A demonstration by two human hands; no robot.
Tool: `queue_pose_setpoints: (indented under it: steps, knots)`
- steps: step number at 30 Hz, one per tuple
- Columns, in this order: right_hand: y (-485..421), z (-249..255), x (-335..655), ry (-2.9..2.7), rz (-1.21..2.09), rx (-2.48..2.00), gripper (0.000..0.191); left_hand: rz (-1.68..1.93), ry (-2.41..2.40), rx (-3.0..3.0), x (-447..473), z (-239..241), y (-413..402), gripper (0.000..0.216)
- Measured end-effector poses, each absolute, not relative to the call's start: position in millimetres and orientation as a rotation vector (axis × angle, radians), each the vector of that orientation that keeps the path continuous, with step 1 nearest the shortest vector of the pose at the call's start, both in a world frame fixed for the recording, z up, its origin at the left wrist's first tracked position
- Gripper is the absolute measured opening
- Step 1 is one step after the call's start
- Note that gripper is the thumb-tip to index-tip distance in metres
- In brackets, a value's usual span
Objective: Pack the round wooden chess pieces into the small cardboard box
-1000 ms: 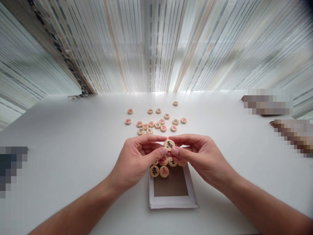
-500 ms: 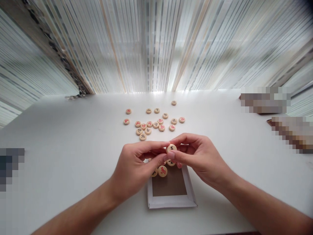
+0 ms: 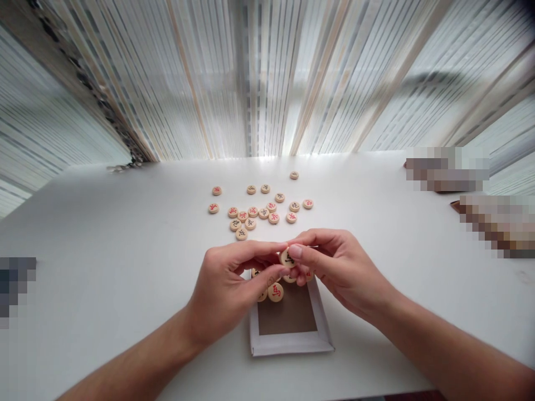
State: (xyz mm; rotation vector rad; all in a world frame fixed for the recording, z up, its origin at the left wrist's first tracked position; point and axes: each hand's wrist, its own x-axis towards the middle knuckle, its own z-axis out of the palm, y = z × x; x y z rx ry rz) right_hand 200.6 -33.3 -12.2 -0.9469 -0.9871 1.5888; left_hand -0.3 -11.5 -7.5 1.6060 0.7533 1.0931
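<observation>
Between my two hands is a round, cream-coloured Chinese chess piece (image 3: 287,258) with a black character, tilted towards me. My left hand (image 3: 232,278) pinches it from the left, its forefinger along the top edge and its thumb below. My right hand (image 3: 340,267) closes on it from the right, the thumb over its upper edge. Beneath the hands lies a shallow white box (image 3: 292,344) with a brown bottom. Several pieces lie in its far part, among them a red-marked piece (image 3: 276,292); the hands partly cover the others.
Beyond my hands, several loose pieces with red or black marks, such as a black-marked one (image 3: 241,234), are scattered on the white table (image 3: 125,250). A striped curtain (image 3: 267,83) hangs along the far edge. Blurred-out objects (image 3: 497,228) lie at the right.
The chess piece between my hands has turned, and its character now shows at a different angle. My right thumb has moved from its lower edge to its upper edge. The view has shifted slightly.
</observation>
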Motion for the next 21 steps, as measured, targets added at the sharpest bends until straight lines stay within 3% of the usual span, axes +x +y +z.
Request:
queue_pose_setpoints:
  steps: [11,21]
  knots:
    - [-34.5,-7.8,199.2,-0.901,1.646,-0.971,0.035,1.047,0.806,1.538,-1.3,-6.7,-12.6,0.027]
    - [-32.9,-6.6,198.1,-0.970,1.567,-0.962,0.024,1.025,0.721,1.473,0.6,-4.7,-12.9,0.026]
